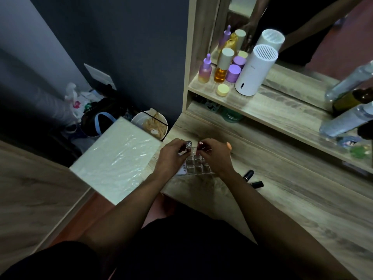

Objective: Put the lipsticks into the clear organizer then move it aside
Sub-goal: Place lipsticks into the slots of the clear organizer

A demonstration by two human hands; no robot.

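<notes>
Each hand grips 1 lipstick, left hand (171,156), right hand (217,156), above organizer (196,165); 2 lipsticks (252,178) lie nearby.

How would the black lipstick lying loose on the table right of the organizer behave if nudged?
The black lipstick looks like a smooth cylinder lying on its side on the wooden table, so it would probably roll. It seems small and rigid, likely light. Its glossy casing may be slippery.

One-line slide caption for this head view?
Left hand and right hand each lower a lipstick into the clear organizer; two black lipsticks wait on the vanity desk.
</notes>
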